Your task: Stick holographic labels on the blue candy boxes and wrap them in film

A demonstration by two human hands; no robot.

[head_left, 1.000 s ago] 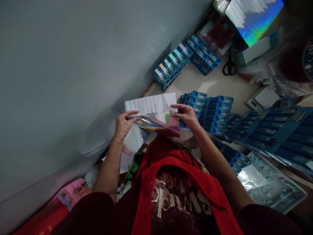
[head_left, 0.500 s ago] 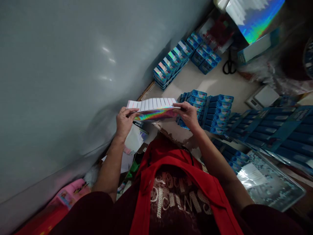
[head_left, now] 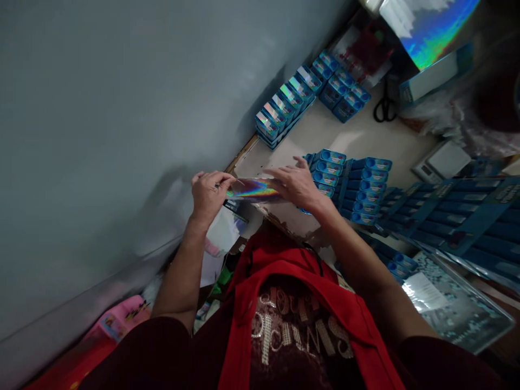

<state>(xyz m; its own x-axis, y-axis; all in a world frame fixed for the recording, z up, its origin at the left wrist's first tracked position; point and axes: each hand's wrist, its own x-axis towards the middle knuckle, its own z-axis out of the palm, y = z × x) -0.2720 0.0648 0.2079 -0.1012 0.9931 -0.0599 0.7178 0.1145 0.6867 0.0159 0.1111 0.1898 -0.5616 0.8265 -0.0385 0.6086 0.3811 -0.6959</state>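
A shiny rainbow-coloured foil card (head_left: 252,190) is held flat just above the near edge of the table, between both hands. My left hand (head_left: 209,190) pinches its left end with fingers closed. My right hand (head_left: 295,183) lies over its right end with the fingers stretched forward and pressing down. The card's white slotted side is turned out of sight.
Rows of small blue boxes (head_left: 292,103) line the wall, more blue boxes (head_left: 353,181) lie right of my hands. Black scissors (head_left: 384,108), a white scale (head_left: 441,162), a large foil sheet (head_left: 430,27) and long blue packs (head_left: 459,216) crowd the table (head_left: 325,132). A grey wall stands left.
The foil card has tilted from upright, white slotted side showing, to lying flat and lower. My right hand shifted from pinching its edge to lying over it.
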